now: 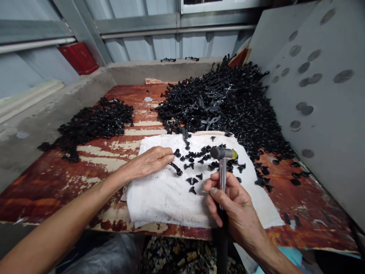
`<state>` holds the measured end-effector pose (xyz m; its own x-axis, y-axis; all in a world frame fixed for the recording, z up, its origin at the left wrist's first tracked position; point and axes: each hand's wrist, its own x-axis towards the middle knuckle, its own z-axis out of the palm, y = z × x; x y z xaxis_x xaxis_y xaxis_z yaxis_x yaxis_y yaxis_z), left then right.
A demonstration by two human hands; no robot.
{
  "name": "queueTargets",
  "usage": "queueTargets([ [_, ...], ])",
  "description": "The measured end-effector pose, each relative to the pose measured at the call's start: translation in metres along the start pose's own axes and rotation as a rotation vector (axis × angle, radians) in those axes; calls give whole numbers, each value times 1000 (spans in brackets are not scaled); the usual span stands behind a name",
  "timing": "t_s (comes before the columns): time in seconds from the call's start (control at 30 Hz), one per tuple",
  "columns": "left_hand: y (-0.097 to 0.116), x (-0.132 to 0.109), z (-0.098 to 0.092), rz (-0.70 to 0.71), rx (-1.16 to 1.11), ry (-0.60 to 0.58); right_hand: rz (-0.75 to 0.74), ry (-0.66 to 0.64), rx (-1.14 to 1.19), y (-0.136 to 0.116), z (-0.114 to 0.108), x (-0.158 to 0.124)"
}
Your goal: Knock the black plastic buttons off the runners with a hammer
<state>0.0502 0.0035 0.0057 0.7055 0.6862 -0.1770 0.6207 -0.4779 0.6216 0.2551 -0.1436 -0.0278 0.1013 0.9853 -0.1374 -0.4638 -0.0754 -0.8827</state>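
My left hand [149, 161] rests on a folded white cloth [168, 199], its fingertips among small black plastic parts [194, 167]. A black stem with a rounded end [176, 168] sticks out from under those fingers and seems pinched there. My right hand [232, 201] grips the dark handle of a small hammer [223, 160], whose metal head has a yellow face. The hammer head hangs just above the scattered parts. Much of the handle is hidden by my fingers.
Heaps of black plastic parts [222, 102] [97, 123] lie on a peeling red-varnished board [54, 194]. A low concrete wall [159, 72] borders the back. A grey board with round marks [319, 106] stands at right. Patterned fabric [182, 257] lies below the front edge.
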Motion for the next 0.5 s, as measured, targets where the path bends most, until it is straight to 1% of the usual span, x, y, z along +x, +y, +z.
queueTargets([
  [0.5, 2, 2, 1, 0, 7, -4, 10, -19, 13, -1, 0, 1],
])
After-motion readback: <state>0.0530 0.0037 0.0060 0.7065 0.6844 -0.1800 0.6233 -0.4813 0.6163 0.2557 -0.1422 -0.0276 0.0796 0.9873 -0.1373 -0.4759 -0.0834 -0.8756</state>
